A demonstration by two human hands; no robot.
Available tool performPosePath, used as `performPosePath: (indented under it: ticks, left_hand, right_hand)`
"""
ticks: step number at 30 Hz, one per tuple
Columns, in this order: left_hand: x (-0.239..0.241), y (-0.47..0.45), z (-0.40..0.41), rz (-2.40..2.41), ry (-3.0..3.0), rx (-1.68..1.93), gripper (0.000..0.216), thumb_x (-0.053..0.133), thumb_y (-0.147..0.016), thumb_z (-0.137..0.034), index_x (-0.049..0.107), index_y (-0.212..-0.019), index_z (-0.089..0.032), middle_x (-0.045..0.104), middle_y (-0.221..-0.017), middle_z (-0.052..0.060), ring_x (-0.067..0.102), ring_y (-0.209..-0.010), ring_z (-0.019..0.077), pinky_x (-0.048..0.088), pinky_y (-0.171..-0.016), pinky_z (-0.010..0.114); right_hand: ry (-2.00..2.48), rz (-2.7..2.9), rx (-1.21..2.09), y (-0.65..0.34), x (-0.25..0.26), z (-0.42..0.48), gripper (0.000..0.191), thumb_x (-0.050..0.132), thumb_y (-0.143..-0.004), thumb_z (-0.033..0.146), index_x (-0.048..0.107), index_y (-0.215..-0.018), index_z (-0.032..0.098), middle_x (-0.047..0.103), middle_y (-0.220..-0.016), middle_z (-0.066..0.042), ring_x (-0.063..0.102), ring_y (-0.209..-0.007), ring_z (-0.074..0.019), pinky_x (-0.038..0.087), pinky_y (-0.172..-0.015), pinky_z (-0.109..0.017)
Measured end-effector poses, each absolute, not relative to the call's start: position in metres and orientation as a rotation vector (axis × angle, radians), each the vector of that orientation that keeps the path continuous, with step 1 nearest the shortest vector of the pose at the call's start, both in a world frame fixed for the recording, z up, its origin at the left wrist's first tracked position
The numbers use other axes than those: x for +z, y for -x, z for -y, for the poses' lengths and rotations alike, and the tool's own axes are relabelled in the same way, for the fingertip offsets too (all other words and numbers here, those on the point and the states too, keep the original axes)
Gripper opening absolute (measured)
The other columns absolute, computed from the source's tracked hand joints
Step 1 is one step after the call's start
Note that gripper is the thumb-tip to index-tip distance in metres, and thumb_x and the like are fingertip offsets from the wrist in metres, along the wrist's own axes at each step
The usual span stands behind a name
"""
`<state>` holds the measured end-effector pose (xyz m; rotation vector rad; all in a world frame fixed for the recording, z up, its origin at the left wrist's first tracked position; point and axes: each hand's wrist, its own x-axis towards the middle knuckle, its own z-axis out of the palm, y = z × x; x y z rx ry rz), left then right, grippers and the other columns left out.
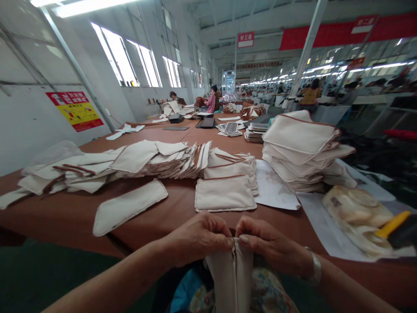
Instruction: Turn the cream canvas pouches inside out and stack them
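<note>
Both my hands are closed on one cream fabric piece [232,278] that hangs folded over the near edge of the brown table [74,217]. My left hand [198,237] pinches its top edge from the left. My right hand [270,245], with a silver bracelet at the wrist, pinches it from the right, and the fingertips of the two hands almost touch. Just beyond my hands a flat cream fabric pouch [224,194] tops a short pile. A long curved cream piece [128,206] lies to the left.
A fanned row of cream pieces [130,163] runs across the table's left. A tall stack of pouches [302,150] stands at the right on white paper [275,189]. A plastic bag [356,213] and a yellow-handled tool [392,224] lie far right. Other workers [211,100] sit at the far end.
</note>
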<state>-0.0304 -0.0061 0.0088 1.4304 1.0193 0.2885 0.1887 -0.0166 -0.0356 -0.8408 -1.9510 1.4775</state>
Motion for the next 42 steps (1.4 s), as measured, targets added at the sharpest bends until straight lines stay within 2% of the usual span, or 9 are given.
performPosePath:
  ticks: [6,12,17,19,29,33,37,42]
  left_hand:
    - [-0.004,0.024,0.012,-0.981,-1.414,0.304,0.022,0.063,-0.073,-0.034,0.06,-0.07,-0.012,0.044,-0.058,-0.004,0.031,-0.052,0.0082,0.025,-0.05,0.022]
    - [-0.009,0.023,0.009,-0.96,-1.407,0.315,0.012,0.058,-0.071,-0.025,0.058,-0.07,-0.013,0.042,-0.058,-0.005,0.031,-0.053,0.0086,0.026,-0.051,0.021]
    - [-0.004,0.018,0.008,-0.936,-1.484,0.269,0.026,0.067,-0.072,-0.037,0.054,-0.069,-0.014,0.039,-0.058,-0.006,0.028,-0.054,0.008,0.021,-0.048,0.021]
    - [-0.001,0.016,0.008,-0.967,-1.524,0.252,0.028,0.068,-0.071,-0.037,0.053,-0.067,-0.015,0.038,-0.058,-0.006,0.027,-0.054,0.0079,0.02,-0.046,0.021]
    - [-0.006,0.016,0.01,-1.005,-1.518,0.235,0.015,0.054,-0.073,-0.025,0.062,-0.07,-0.011,0.041,-0.058,-0.005,0.03,-0.053,0.0081,0.024,-0.048,0.021]
    - [0.001,0.013,0.012,-0.993,-1.596,0.18,0.018,0.051,-0.078,-0.026,0.059,-0.07,-0.012,0.039,-0.06,-0.005,0.03,-0.054,0.008,0.024,-0.048,0.02]
    - [0.007,0.009,0.014,-0.998,-1.668,0.162,0.021,0.05,-0.082,-0.03,0.058,-0.073,-0.013,0.042,-0.063,-0.004,0.033,-0.057,0.0087,0.028,-0.05,0.019]
    - [0.002,0.007,0.016,-1.026,-1.705,0.178,0.022,0.048,-0.083,-0.029,0.06,-0.072,-0.013,0.041,-0.062,-0.004,0.032,-0.057,0.0091,0.028,-0.049,0.019]
  right_hand:
    - [0.828,1.88,1.571,-0.186,-0.031,0.028,0.032,0.051,-0.093,0.046,0.052,-0.086,0.015,0.043,-0.073,0.003,0.035,-0.064,-0.0102,0.03,-0.056,-0.021]
    - [0.834,1.928,1.457,-0.183,-0.032,0.029,0.029,0.047,-0.096,0.039,0.047,-0.079,0.016,0.044,-0.072,0.003,0.036,-0.064,-0.01,0.03,-0.055,-0.02]
    - [0.808,1.898,1.414,-0.18,-0.037,0.029,0.028,0.045,-0.097,0.036,0.042,-0.076,0.018,0.041,-0.071,0.004,0.035,-0.063,-0.0103,0.031,-0.056,-0.021]
    - [0.804,1.888,1.42,-0.18,-0.039,0.029,0.027,0.044,-0.097,0.035,0.042,-0.075,0.018,0.041,-0.071,0.004,0.035,-0.064,-0.0105,0.031,-0.056,-0.021]
    - [0.843,1.76,1.599,-0.183,-0.046,0.03,0.026,0.047,-0.095,0.035,0.044,-0.077,0.017,0.04,-0.071,0.004,0.033,-0.062,-0.0096,0.029,-0.054,-0.02]
    - [0.908,1.847,1.446,-0.185,-0.042,0.03,0.024,0.05,-0.092,0.036,0.047,-0.08,0.017,0.045,-0.072,0.004,0.038,-0.065,-0.0107,0.032,-0.056,-0.021]
    - [1.07,2.021,1.177,-0.184,-0.033,0.035,0.017,0.055,-0.087,0.022,0.044,-0.074,0.019,0.047,-0.066,0.005,0.04,-0.059,-0.0098,0.029,-0.052,-0.022]
    - [1.176,2.19,0.827,-0.179,-0.03,0.045,0.009,0.049,-0.08,0.009,0.05,-0.08,0.018,0.057,-0.072,0.001,0.052,-0.065,-0.0143,0.031,-0.059,-0.027]
